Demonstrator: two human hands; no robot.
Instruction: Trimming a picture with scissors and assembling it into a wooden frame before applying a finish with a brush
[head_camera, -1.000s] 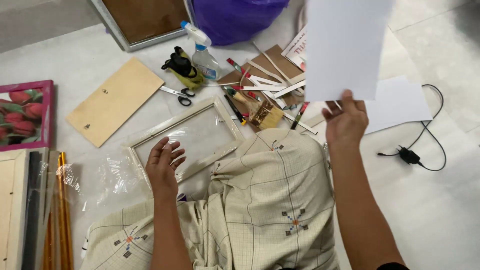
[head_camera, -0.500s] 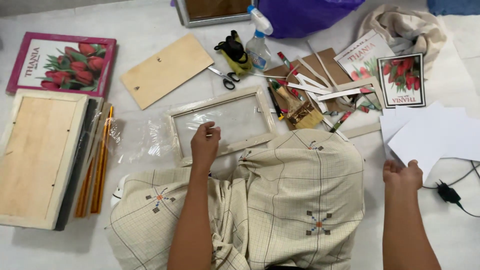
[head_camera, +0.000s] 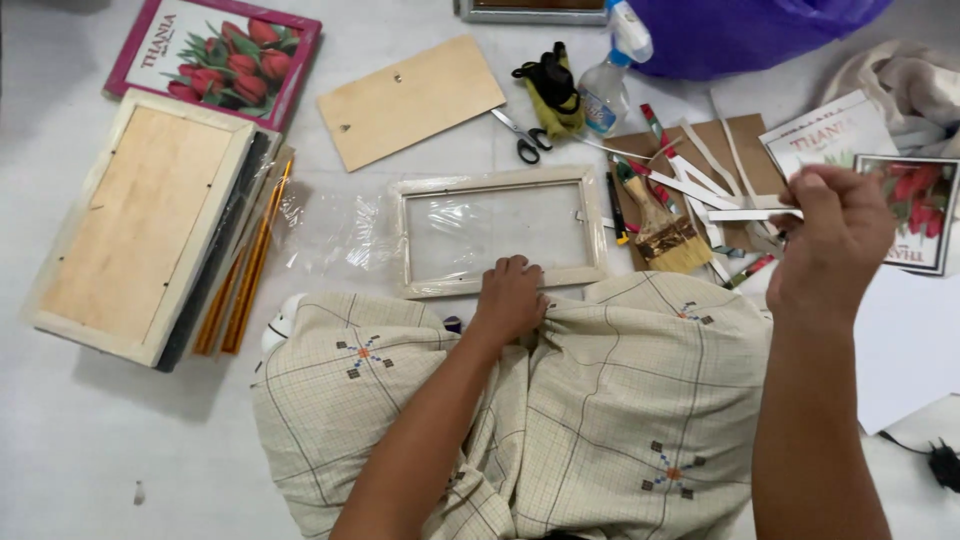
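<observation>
A person sits on a pale floor (head_camera: 80, 450), a checked cloth (head_camera: 600, 400) over the lap, with framing materials spread around.

At 9 o'clock lies a large frame (head_camera: 140, 225) face down, its wooden backing up, on a dark stack with orange sticks (head_camera: 245, 270) along its right edge. At 11 o'clock is a tulip picture (head_camera: 215, 55) in a pink border. A purple bag (head_camera: 750, 30) fills 1 o'clock, with a crumpled cloth (head_camera: 900, 85) beside it at 2. Loose white paper (head_camera: 905, 350) lies at 3 o'clock.

At the centre, just above the lap, a small white frame (head_camera: 497, 230) rests flat, clear film (head_camera: 335, 235) trailing off its left side. The left hand (head_camera: 510, 298) presses, fingers curled, on the frame's lower rail. A plywood board (head_camera: 412, 100) lies at 12 o'clock, apart from the frame.

The right hand (head_camera: 835, 240), raised at 3 o'clock, pinches a thin white strip (head_camera: 745, 214) between thumb and fingers, over brown card (head_camera: 720, 160) littered with similar strips. Beneath the hand lies a smaller tulip print (head_camera: 925, 205).

Right of the frame sits a brush (head_camera: 660, 230); above it, a spray bottle (head_camera: 610, 80), a yellow-and-black bundle (head_camera: 553, 90) and scissors (head_camera: 522, 135).
</observation>
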